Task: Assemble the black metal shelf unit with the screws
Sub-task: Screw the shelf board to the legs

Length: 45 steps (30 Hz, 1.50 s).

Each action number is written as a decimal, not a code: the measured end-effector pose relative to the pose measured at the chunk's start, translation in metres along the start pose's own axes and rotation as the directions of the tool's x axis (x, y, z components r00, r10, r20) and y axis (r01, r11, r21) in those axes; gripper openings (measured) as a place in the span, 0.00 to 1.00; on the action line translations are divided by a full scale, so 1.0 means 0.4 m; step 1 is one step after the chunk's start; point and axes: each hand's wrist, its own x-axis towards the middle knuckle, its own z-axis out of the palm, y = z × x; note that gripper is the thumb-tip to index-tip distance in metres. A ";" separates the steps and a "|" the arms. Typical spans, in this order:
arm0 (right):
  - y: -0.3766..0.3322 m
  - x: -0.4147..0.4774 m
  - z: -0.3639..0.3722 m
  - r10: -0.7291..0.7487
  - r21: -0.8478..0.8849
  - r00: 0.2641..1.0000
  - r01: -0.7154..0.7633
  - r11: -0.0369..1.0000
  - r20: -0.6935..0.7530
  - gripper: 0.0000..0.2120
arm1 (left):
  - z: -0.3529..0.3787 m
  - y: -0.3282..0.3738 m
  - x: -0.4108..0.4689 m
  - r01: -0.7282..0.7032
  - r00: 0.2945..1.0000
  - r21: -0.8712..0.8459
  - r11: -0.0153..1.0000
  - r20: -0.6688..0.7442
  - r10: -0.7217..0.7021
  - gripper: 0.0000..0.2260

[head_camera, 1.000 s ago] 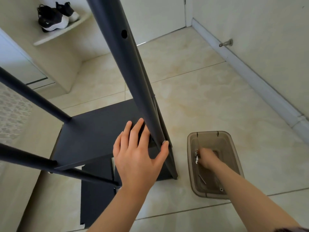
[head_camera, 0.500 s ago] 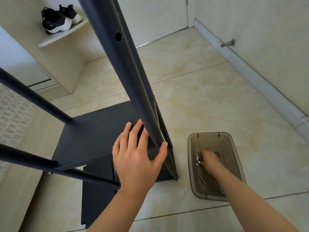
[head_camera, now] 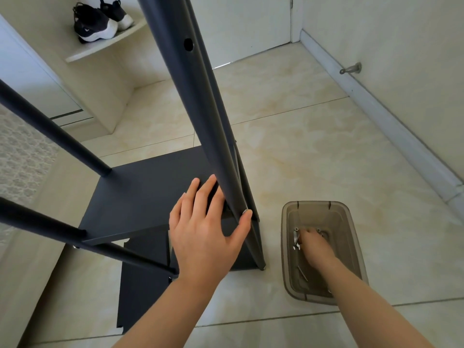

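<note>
Bracing the post (head_camera: 213, 146), the left grip (head_camera: 203, 237) lies wide, fingers straight. The right grip (head_camera: 313, 244) is among screws (head_camera: 296, 238) in the bin (head_camera: 313, 204); its hold I cannot tell.

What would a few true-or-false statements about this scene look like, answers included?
1. The left hand rests against the black pole with its fingers fairly straight. True.
2. The right hand holds a screwdriver up in the air. False: it reaches down into the brown plastic tub, beside the screws; whether it grips any cannot be seen.
3. The tub sits on a table. False: it stands on the tiled floor, to the right of the pole.
4. A pair of black and white shoes sits on a wall shelf. True.
</note>
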 end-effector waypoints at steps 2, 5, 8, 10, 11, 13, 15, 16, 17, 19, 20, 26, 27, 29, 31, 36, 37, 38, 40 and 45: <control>0.001 -0.003 -0.007 0.005 0.019 1.000 -0.005 1.000 0.005 0.15 | -0.002 0.002 0.002 0.008 1.000 -0.019 1.000 0.001 -0.008 0.25; 0.002 -0.012 -0.026 0.011 0.082 1.000 -0.011 0.997 -0.004 0.13 | -0.009 0.005 0.006 0.018 1.000 -0.040 0.999 0.005 -0.018 0.24; 0.000 -0.028 -0.047 -0.026 0.117 0.999 0.022 0.993 0.038 0.07 | -0.019 0.006 0.008 0.021 0.998 -0.050 0.999 0.067 -0.018 0.25; -0.010 -0.038 -0.067 -0.043 0.119 0.998 0.036 0.992 0.054 0.05 | -0.027 0.006 0.012 0.036 0.987 -0.040 0.999 0.158 -0.029 0.27; -0.017 -0.044 -0.080 -0.039 0.123 0.998 0.033 0.992 0.049 0.05 | -0.032 0.006 0.015 0.042 0.979 -0.035 0.998 0.202 -0.034 0.29; -0.032 -0.058 -0.110 -0.025 0.161 0.999 0.022 0.987 0.021 0.05 | -0.046 0.008 0.023 0.035 0.962 -0.024 0.999 0.273 -0.027 0.32; -0.046 -0.078 -0.142 -0.019 0.223 1.000 0.022 0.975 -0.015 0.05 | -0.062 0.011 0.032 0.002 0.943 0.012 1.000 0.333 -0.006 0.34; -0.052 -0.088 -0.157 -0.021 0.251 0.999 0.029 0.968 -0.036 0.04 | -0.069 0.012 0.038 -0.008 0.932 0.037 0.999 0.362 -0.006 0.34; -0.058 -0.099 -0.173 -0.023 0.279 0.998 0.039 0.960 -0.059 0.03 | -0.074 0.014 0.043 -0.009 0.919 0.059 0.998 0.393 -0.015 0.35; -0.076 -0.122 -0.204 -0.023 0.358 0.993 0.062 0.932 -0.115 0.04 | -0.079 0.013 0.050 0.008 0.892 0.086 0.996 0.450 -0.045 0.35; -0.089 -0.134 -0.218 -0.020 0.412 0.990 0.077 0.908 -0.141 0.04 | -0.080 0.012 0.053 0.018 0.878 0.089 0.996 0.475 -0.058 0.34; -0.219 -0.205 -0.276 0.027 0.820 0.983 0.136 0.556 -0.182 0.04 | -0.085 0.007 0.065 0.022 0.837 0.108 0.994 0.542 -0.077 0.31; -0.243 -0.214 -0.281 0.035 0.860 0.983 0.142 0.491 -0.182 0.05 | -0.086 0.006 0.067 0.014 0.835 0.116 0.993 0.544 -0.076 0.31; -0.287 -0.228 -0.287 0.064 0.909 0.978 0.160 0.384 -0.199 0.07 | -0.088 0.005 0.068 -0.011 0.835 0.138 0.990 0.546 -0.066 0.32; -0.318 -0.237 -0.293 0.106 0.950 0.975 0.164 0.267 -0.198 0.09 | -0.091 0.005 0.070 -0.046 0.834 0.168 0.985 0.550 -0.055 0.33; -0.361 -0.248 -0.288 0.114 0.971 0.984 0.110 0.214 -0.137 0.13 | -0.095 0.009 0.091 -0.091 0.807 0.206 0.974 0.589 -0.049 0.35; -0.368 -0.251 -0.281 0.094 0.965 0.988 0.096 0.245 -0.123 0.13 | -0.096 0.009 0.095 -0.096 0.802 0.205 0.974 0.596 -0.046 0.35; -0.375 -0.254 -0.274 0.068 0.960 0.992 0.088 0.266 -0.110 0.14 | -0.098 0.009 0.099 -0.100 0.797 0.202 0.974 0.602 -0.043 0.35; -0.387 -0.258 -0.263 0.020 0.952 0.994 0.095 0.293 -0.105 0.14 | -0.102 0.010 0.109 -0.110 0.793 0.195 0.974 0.609 -0.032 0.34; -0.419 -0.247 -0.260 -0.008 0.960 0.988 0.153 0.233 -0.155 0.18 | -0.113 -0.004 0.144 -0.168 0.795 0.205 0.964 0.607 0.009 0.33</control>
